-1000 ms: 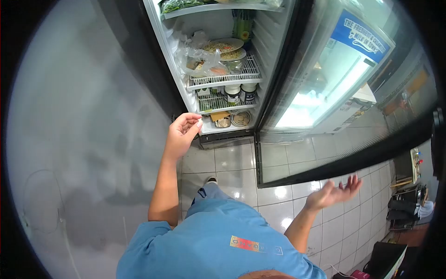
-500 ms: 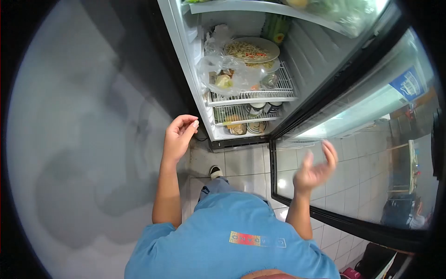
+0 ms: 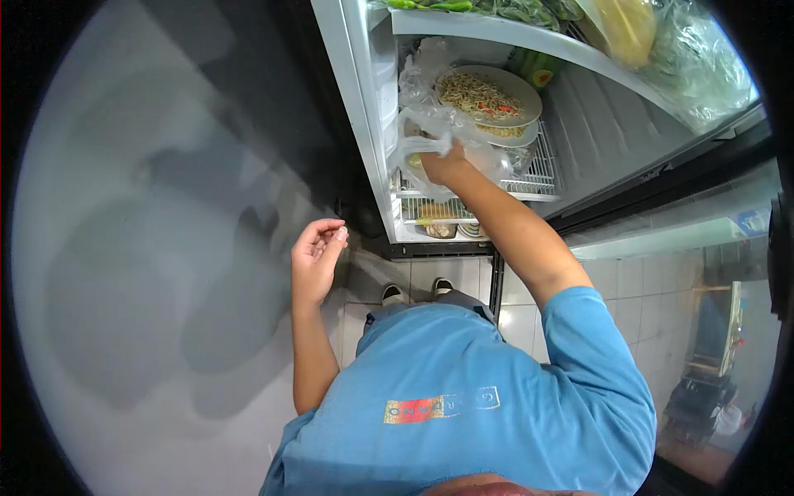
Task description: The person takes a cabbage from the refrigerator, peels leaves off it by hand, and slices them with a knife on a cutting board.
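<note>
My left hand [image 3: 314,263] is raised outside the fridge at its left side, thumb and fingers curled together in a pinch; whatever it holds is too small to make out. Inside the open fridge, my right hand [image 3: 444,165] touches a clear plastic bag [image 3: 488,161] on the wire shelf [image 3: 542,169]. Its fingertips are partly hidden by the bag, so its grip is unclear. Just behind the bag sits a plate of noodles [image 3: 480,97] with orange-red bits, above a second plate [image 3: 523,136] of food.
Green vegetables [image 3: 529,11] and bagged produce [image 3: 691,70] lie on the upper shelf. Containers [image 3: 438,231] stand at the fridge bottom. The open glass door [image 3: 662,281] extends right. A grey wall [image 3: 149,273] is at left, with a tiled floor [image 3: 517,322] below.
My right hand has moved from beside the open door into the fridge, to the plastic bag. My body is closer to the fridge. My left hand remains raised and curled.
</note>
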`<state>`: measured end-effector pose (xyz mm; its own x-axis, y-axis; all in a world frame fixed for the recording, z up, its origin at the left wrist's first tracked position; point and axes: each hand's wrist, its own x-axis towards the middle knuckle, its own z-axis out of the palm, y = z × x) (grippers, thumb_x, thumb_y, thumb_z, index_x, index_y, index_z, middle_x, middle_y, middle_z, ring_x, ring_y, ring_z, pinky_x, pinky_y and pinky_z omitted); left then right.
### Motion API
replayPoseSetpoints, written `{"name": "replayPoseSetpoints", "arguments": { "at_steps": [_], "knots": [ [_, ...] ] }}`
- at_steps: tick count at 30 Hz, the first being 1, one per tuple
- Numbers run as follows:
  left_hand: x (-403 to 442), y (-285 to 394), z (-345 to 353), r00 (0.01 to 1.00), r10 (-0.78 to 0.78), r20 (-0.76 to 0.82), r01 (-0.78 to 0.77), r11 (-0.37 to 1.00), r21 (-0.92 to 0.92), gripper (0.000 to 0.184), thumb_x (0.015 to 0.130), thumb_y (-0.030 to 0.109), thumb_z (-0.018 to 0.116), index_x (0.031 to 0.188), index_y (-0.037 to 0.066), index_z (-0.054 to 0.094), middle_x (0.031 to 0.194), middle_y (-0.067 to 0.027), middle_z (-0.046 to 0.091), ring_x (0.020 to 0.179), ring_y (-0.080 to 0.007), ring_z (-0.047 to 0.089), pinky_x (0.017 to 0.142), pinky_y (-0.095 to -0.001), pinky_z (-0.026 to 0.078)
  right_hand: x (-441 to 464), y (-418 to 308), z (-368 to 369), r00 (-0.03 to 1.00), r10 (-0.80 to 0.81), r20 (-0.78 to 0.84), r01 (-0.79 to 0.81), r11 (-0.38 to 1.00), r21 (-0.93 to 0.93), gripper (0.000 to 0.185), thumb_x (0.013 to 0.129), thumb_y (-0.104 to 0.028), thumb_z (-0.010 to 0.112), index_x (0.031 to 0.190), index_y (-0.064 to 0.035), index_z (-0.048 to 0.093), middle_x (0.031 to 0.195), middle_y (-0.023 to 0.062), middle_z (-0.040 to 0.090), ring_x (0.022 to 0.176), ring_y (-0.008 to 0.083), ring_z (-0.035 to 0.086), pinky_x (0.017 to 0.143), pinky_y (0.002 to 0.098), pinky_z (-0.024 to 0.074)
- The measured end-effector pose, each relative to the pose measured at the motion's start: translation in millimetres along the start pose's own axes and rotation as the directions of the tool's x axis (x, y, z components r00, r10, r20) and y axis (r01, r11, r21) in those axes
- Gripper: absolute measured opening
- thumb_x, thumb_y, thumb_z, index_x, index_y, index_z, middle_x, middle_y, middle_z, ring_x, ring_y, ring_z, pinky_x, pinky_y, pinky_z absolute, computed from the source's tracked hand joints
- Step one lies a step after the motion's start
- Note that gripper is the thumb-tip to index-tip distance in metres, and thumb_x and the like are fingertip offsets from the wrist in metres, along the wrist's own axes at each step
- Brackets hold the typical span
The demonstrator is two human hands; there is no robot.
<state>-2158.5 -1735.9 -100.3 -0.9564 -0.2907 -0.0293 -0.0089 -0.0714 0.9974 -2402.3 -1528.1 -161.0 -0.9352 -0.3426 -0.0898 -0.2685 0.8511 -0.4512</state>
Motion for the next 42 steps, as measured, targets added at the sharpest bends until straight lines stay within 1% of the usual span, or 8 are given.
{"name": "replayPoseSetpoints", "arguments": {
  "at_steps": [5,10,14,16,24,35,38,42],
  "knots": [
    [-13,-4,0,0.998,-0.010,-0.059,0.010,1.000,0.002,0.019,0.096,0.004,0.065,0.113,-0.002,0.063,0.096,-0.0024,0.063,0.087,-0.0092,0.060,0.081,-0.0237,0.049,41,43,67,0.924,-0.300,-0.236,0.374,0.832,0.410,0.035,0.092,-0.028,0.060,0.116,-0.0041,0.064,0.113,0.0207,0.068,0.108,0.0371,0.065,0.091,0.0445,0.0523],
    [-21,-3,8,0.988,-0.039,-0.151,0.035,0.999,-0.027,0.019,0.096,0.005,0.066,0.114,-0.001,0.064,0.096,-0.0024,0.063,0.088,-0.0094,0.060,0.082,-0.0243,0.049,79,58,111,0.899,-0.435,-0.050,0.391,0.848,-0.359,0.036,0.092,-0.027,0.059,0.123,-0.0102,0.068,0.127,0.0148,0.066,0.120,0.0330,0.062,0.105,0.0465,0.0451],
    [-18,-6,14,0.985,-0.084,-0.149,0.082,0.996,-0.021,0.019,0.095,0.005,0.066,0.113,-0.001,0.064,0.097,-0.0026,0.063,0.088,-0.0093,0.060,0.082,-0.0242,0.049,35,25,37,0.985,-0.174,-0.017,0.173,0.984,-0.048,0.032,0.093,-0.023,0.057,0.117,-0.0075,0.071,0.121,0.0193,0.067,0.118,0.0318,0.064,0.100,0.0457,0.0490],
    [-13,-11,14,0.991,-0.096,-0.092,0.093,0.995,-0.038,0.019,0.095,0.005,0.067,0.113,-0.001,0.064,0.097,-0.0026,0.063,0.088,-0.0091,0.060,0.082,-0.0239,0.049,-8,-29,-31,0.974,-0.169,0.153,0.221,0.866,-0.448,0.030,0.091,-0.018,0.058,0.113,-0.0023,0.072,0.119,0.0239,0.066,0.115,0.0318,0.065,0.092,0.0410,0.0536],
    [11,-8,25,0.994,-0.103,0.029,0.104,0.994,-0.031,0.019,0.096,0.008,0.066,0.113,0.000,0.065,0.097,-0.0023,0.065,0.088,-0.0092,0.061,0.080,-0.0239,0.049,-86,-43,-69,0.989,-0.120,-0.089,0.074,0.911,-0.405,0.055,0.086,-0.036,0.073,0.121,0.0049,0.062,0.108,0.0240,0.067,0.097,0.0384,0.068,0.083,0.0440,0.0564],
    [43,-9,40,0.959,-0.102,0.266,0.118,0.992,-0.043,0.021,0.096,0.010,0.068,0.114,0.001,0.065,0.101,-0.0024,0.065,0.092,-0.0112,0.063,0.086,-0.0270,0.051,-151,-21,-131,0.889,0.204,-0.409,-0.047,0.931,0.361,0.053,0.083,-0.035,0.077,0.122,-0.0002,0.067,0.108,0.0297,0.069,0.099,0.0349,0.071,0.086,0.0383,0.0550],
    [50,-5,45,0.901,-0.129,0.415,0.156,0.987,-0.031,0.025,0.094,0.006,0.068,0.118,0.001,0.063,0.107,-0.0048,0.066,0.101,-0.0139,0.064,0.090,-0.0292,0.051,-165,-4,-121,0.854,0.325,-0.406,0.103,0.660,0.744,0.052,0.090,-0.028,0.075,0.126,0.0069,0.062,0.110,0.0131,0.071,0.098,0.0168,0.067,0.086,0.0302,0.0522],
    [49,12,66,0.716,-0.049,0.696,0.157,0.983,-0.092,0.034,0.094,0.000,0.065,0.126,0.000,0.057,0.119,-0.0101,0.065,0.112,-0.0199,0.064,0.100,-0.0336,0.048,-192,-5,-113,0.845,0.410,-0.342,0.209,0.335,0.919,0.049,0.093,-0.026,0.072,0.127,0.0070,0.060,0.110,0.0098,0.071,0.100,0.0167,0.066,0.089,0.0298,0.0510]
  ]
}}
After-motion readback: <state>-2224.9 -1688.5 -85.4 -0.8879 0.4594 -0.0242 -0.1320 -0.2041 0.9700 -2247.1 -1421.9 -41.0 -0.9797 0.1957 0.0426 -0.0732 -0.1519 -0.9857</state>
